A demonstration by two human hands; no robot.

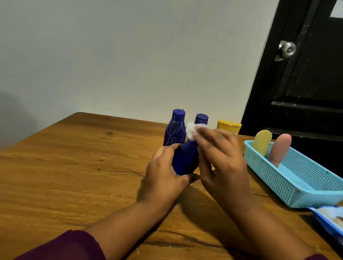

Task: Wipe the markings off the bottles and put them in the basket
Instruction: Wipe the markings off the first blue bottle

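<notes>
My left hand (164,171) grips the lower body of a dark blue bottle (185,159), held tilted above the table. My right hand (221,159) pinches a white wipe (191,130) against the bottle's upper part, near its cap (201,119). Behind them a second blue bottle (175,129) stands upright with white scribbles on it. A yellow bottle (229,126) stands further right, mostly hidden by my right hand. The light blue mesh basket (306,195) at the right holds a yellow bottle (262,142) and a pink bottle (280,148).
The wooden table (59,172) stretches to the left and front. A blue packet (338,227) lies at the right edge, in front of the basket. A black door with a metal knob (287,50) stands behind the basket.
</notes>
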